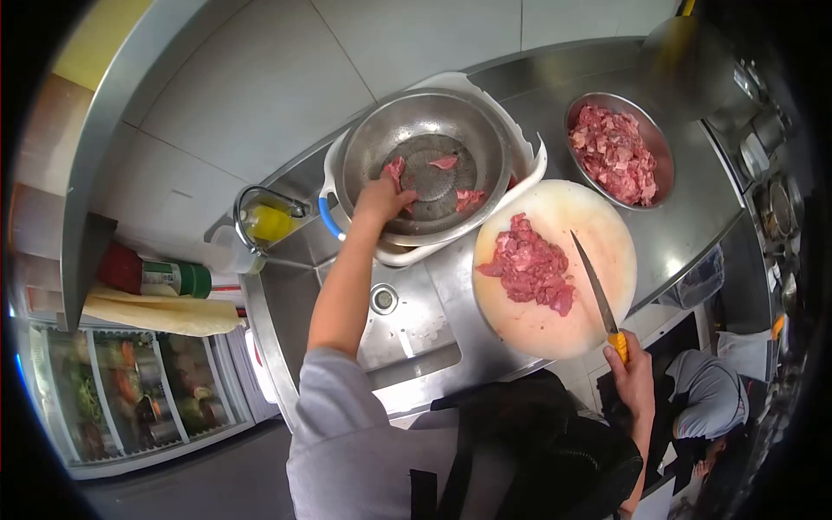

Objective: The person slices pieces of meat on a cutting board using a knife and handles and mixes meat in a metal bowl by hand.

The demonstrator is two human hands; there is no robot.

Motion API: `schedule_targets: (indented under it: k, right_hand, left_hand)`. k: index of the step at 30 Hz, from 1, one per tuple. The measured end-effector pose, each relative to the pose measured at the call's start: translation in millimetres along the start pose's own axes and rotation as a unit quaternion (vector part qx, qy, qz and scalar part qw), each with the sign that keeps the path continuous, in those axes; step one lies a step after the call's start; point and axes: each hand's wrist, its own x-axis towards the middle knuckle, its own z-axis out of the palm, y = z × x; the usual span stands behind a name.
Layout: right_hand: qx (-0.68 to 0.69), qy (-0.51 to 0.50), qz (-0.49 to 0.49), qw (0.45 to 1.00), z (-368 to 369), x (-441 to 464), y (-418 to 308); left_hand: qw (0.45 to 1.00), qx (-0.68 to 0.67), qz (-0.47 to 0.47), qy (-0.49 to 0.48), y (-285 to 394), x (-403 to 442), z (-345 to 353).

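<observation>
Hands well apart here: the left hand (379,201) dips into the big metal bowl (487,147), fingers at a strip of raw meat (396,166), though I can't tell if they grip it! The right hand (633,377) wraps the yellow handle of the knife (598,291), blade angled over the round cutting board (546,336) beside the meat pile (530,264). On the counter (685,234), a smaller bowl (665,169) sits heaped with meat chunks (611,156).

1. The only view, from the person's head, looks forward and steeply down, with the torso (373,459) at six o'clock.
2. It sits near, above the surface (680,230), framing the left hand (381,201) close to centre, the right hand (634,381) towards four.
3. Its wide, dark-rimmed field bends the tiled wall (251,78) around eleven.
</observation>
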Motion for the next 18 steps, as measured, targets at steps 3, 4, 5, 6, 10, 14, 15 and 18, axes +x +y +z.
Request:
schedule_targets:
  k: [3,4,5,6,10,14,15,18]
  right_hand:
    - [-0.003,0.0,0.013,1.0,6,0,0]
    - [-0.005,0.011,0.001,1.0,9,0,2]
    - [-0.008,0.017,-0.005,1.0,11,-1,5]
    - [-0.008,0.02,-0.004,1.0,10,-2,5]
    - [-0.006,0.016,0.016,1.0,5,-3,13]
    - [-0.015,0.015,0.018,1.0,-1,-7,16]
    - [-0.013,0.02,0.018,1.0,-2,-10,22]
    - [-0.001,0.024,-0.001,1.0,0,-7,43]
  left_hand:
    - [0.996,0.059,0.05,0.032,-14,26,44]
    - [0.991,0.066,0.099,0.056,-17,34,53]
    - [0.991,0.064,0.102,0.057,-10,34,41]
    - [0.986,-0.153,0.062,-0.021,2,27,15]
    - [0.854,-0.51,0.037,-0.098,43,1,-34]
    - [0.822,-0.556,0.063,-0.108,85,-20,-57]
    - [0.805,-0.577,0.078,-0.114,97,-26,-62]
    - [0.783,-0.598,0.116,-0.123,135,-41,-71]
